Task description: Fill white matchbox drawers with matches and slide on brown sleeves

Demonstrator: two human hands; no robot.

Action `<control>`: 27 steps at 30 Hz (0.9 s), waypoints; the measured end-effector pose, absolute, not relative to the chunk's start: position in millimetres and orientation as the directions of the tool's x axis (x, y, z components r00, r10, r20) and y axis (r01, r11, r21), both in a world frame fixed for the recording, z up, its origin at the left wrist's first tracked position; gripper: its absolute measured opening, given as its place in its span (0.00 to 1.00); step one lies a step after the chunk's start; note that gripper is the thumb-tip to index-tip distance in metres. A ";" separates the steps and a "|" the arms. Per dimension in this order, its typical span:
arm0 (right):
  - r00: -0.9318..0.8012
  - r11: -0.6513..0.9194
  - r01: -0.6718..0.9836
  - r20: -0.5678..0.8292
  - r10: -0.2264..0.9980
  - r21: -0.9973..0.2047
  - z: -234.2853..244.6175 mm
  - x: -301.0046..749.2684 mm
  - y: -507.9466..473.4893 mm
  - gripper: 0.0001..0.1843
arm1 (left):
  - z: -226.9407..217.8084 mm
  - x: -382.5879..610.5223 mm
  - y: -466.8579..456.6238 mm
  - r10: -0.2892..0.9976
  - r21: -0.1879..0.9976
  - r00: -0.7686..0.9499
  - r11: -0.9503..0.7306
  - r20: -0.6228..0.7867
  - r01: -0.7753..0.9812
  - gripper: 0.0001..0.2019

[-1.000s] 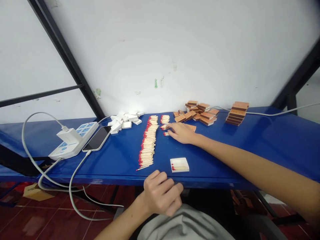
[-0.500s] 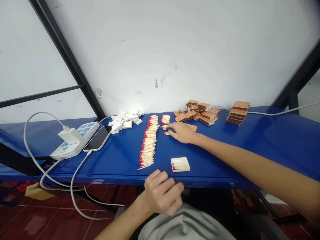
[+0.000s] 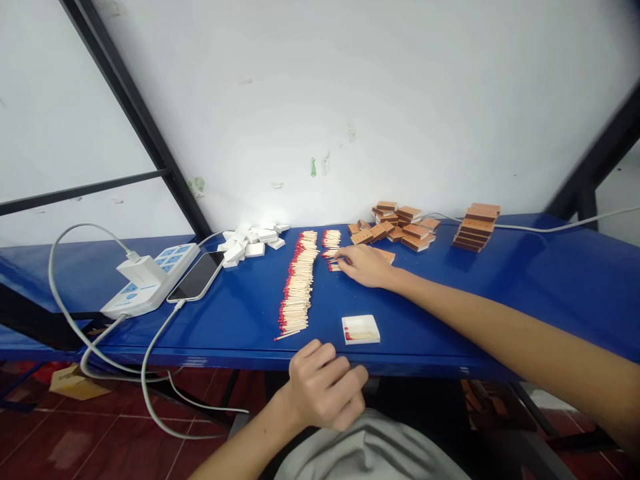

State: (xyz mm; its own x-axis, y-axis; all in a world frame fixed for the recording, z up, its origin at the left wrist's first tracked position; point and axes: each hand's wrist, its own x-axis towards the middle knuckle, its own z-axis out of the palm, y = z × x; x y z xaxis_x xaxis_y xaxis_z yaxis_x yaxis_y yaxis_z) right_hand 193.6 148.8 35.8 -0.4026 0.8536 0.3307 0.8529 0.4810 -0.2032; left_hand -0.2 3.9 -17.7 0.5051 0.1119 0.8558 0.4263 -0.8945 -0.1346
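My right hand (image 3: 367,265) reaches over the blue table, thumb and forefinger pinched on matchsticks in a short row (image 3: 331,239) of red-tipped matches. Its fingers partly hide that row. To its left runs a long row of matchsticks (image 3: 297,287), heads mostly facing left. Nearer the front edge lies a white matchbox tray (image 3: 363,320) with a few matches inside. My left hand (image 3: 327,385) is curled into a loose fist at the table's front edge, below the tray; nothing shows in it.
White matchbox trays (image 3: 255,249) are heaped at the back left. Brown matchboxes (image 3: 417,231) form a pile at the back, and a leaning stack (image 3: 477,227) stands farther right. A phone (image 3: 197,277), a power strip (image 3: 173,259) and white cables occupy the left.
My right hand has shifted very slightly at the short row of matches. The left hand and the tray have stayed in place.
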 end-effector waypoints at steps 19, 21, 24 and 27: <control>-0.386 0.457 0.870 0.321 0.865 -0.186 37.7 192.7 145.8 0.15 | -17.2 0.4 3.1 0.121 -0.128 0.498 -0.891 0.859 0.436 0.09; -0.398 0.468 0.863 0.315 0.861 -0.188 37.1 193.3 146.6 0.16 | -17.0 0.4 3.3 0.111 -0.133 0.496 -0.892 0.861 0.431 0.09; -0.413 0.481 0.855 0.309 0.857 -0.192 36.3 193.7 147.6 0.15 | -17.3 0.2 3.8 0.104 -0.140 0.498 -0.893 0.861 0.428 0.09; -0.433 0.500 0.843 0.301 0.850 -0.198 35.9 194.2 148.2 0.16 | -18.2 0.2 4.4 0.108 -0.142 0.504 -0.890 0.857 0.432 0.09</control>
